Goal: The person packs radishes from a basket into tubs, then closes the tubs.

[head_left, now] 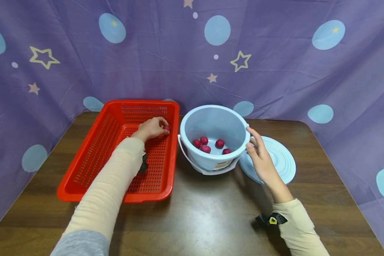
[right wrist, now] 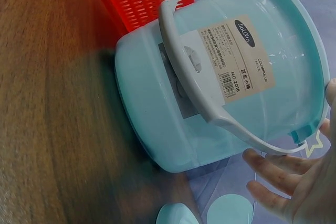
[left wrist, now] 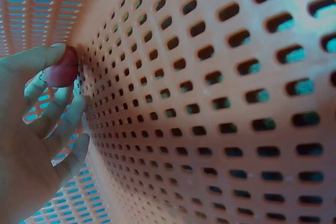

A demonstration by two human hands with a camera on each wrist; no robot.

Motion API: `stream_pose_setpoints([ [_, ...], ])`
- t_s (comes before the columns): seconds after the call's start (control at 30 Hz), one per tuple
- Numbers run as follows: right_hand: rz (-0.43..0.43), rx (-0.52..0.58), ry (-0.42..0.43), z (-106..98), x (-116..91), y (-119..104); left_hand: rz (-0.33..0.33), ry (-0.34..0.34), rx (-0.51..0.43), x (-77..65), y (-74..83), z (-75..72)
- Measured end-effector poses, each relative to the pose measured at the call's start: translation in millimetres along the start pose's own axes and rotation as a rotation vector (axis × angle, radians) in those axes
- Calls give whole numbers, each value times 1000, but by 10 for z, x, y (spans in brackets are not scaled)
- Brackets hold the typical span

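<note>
Inside the red basket (head_left: 174, 153), my left hand (head_left: 151, 128) pinches a small round red radish (left wrist: 62, 69) between thumb and fingers, close by the perforated side wall. The light blue bucket (head_left: 208, 161) stands just right of the basket, with several red radishes (head_left: 205, 149) on its floor. At the bucket's right rim is my right hand (head_left: 259, 154), its fingertips touching the edge near the handle joint and its fingers fairly straight. In the right wrist view, part of that hand (right wrist: 294, 182) shows beside the rim, partly cut off by the frame.
A light blue round lid (head_left: 283, 160) lies on the wooden table (head_left: 204, 217), right of the bucket and partly behind the right hand. The white bucket handle (right wrist: 184, 72) hangs down in front. A purple patterned cloth (head_left: 166, 53) hangs behind the table.
</note>
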State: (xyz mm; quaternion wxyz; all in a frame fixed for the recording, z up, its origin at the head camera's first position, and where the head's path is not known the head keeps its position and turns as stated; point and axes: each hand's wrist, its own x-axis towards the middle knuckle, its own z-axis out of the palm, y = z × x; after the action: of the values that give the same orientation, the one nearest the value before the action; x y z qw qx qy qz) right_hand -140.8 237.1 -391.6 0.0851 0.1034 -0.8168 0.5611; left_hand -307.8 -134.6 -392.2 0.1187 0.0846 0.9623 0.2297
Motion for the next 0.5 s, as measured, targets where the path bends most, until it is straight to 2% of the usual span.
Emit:
stream_pose_setpoints([
  [0.2, -1, -10, -5, 16, 0, -1, 26, 23, -26, -46, 13, -82],
  [0.33, -6, -26, 1, 9, -1, 9, 82, 61, -86, -82, 80, -183],
  [0.5, -6, -26, -1, 6, -6, 14, 151, 133, -108, -133, 190, -296],
])
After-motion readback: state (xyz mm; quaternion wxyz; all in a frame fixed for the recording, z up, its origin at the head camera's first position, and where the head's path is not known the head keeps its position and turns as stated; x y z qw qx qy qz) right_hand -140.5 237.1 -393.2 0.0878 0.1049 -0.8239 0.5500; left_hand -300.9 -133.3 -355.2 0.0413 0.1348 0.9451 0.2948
